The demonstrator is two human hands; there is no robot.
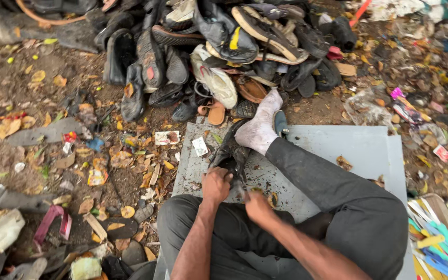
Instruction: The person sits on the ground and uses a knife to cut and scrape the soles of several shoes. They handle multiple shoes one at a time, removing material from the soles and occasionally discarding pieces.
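Both hands' grip (pixel 217 185) (pixel 257 206) closed on black shoe (pixel 230 154)

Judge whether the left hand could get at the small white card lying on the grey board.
Probably yes: the left hand rests on the dark shoe, and the white card lies just beyond on the grey board, nothing between.

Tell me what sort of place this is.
Probably an outdoor shoe repair or salvage spot on bare ground. A heap of worn shoes lies ahead, dry leaves and litter cover the dirt, and both hands, left hand and right hand, work a dark shoe on a grey board.
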